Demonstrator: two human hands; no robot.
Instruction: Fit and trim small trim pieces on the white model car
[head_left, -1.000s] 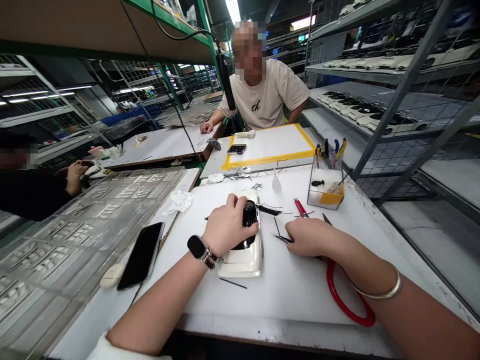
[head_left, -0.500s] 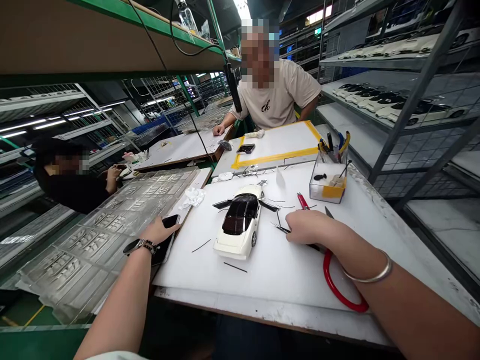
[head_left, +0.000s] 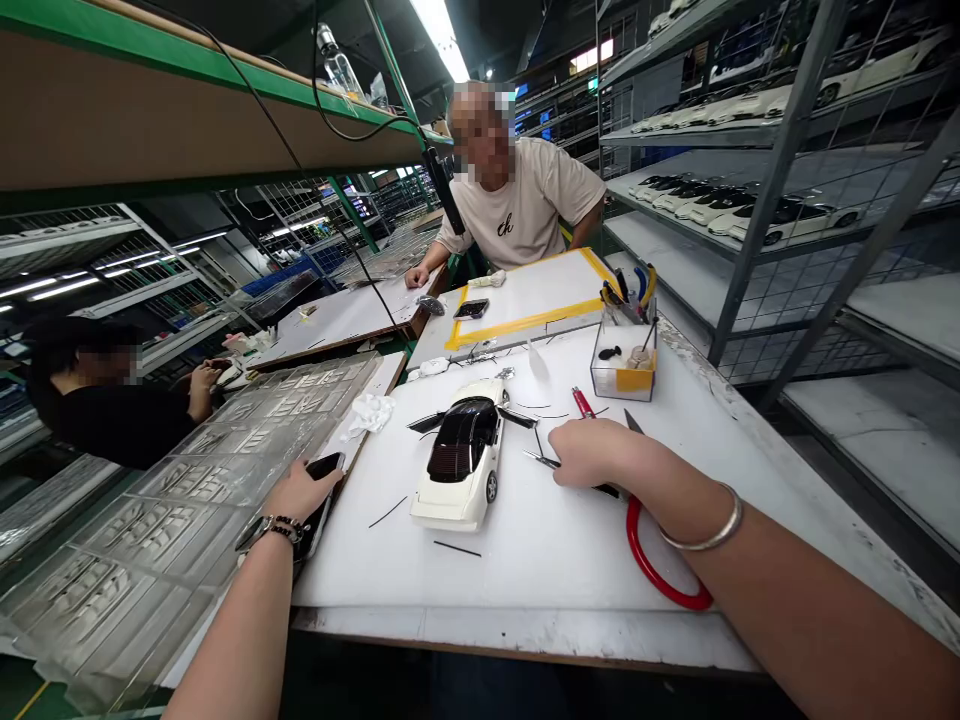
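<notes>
A white model car [head_left: 454, 508] with a black roof and both doors spread open stands on the white work surface [head_left: 360, 570]. To its right, my right hand [head_left: 589, 455] is closed around metal tweezers [head_left: 541, 459], their tips pointing left. A thin black strip [head_left: 538, 438] runs between the tips and the open right door [head_left: 517, 416]; whether the tweezers grip it I cannot tell. Red-handled scissors [head_left: 637, 555] lie partly hidden under my right hand and wrist. At the left table edge, my left hand [head_left: 296, 495] is closed on a dark phone [head_left: 324, 510].
Left of the table, clear trays [head_left: 172, 490] hold pale parts. Crumpled tissue [head_left: 369, 415], loose black strips [head_left: 457, 549], a red pen-like tool [head_left: 582, 402] and a clear tool box [head_left: 624, 370] surround the car. A person [head_left: 517, 210] sits opposite; another person [head_left: 112, 400] works at left.
The view has shifted, so the scene sits further left and slightly lower. Both hands keep nearly the same places relative to the car, phone and scissors.
</notes>
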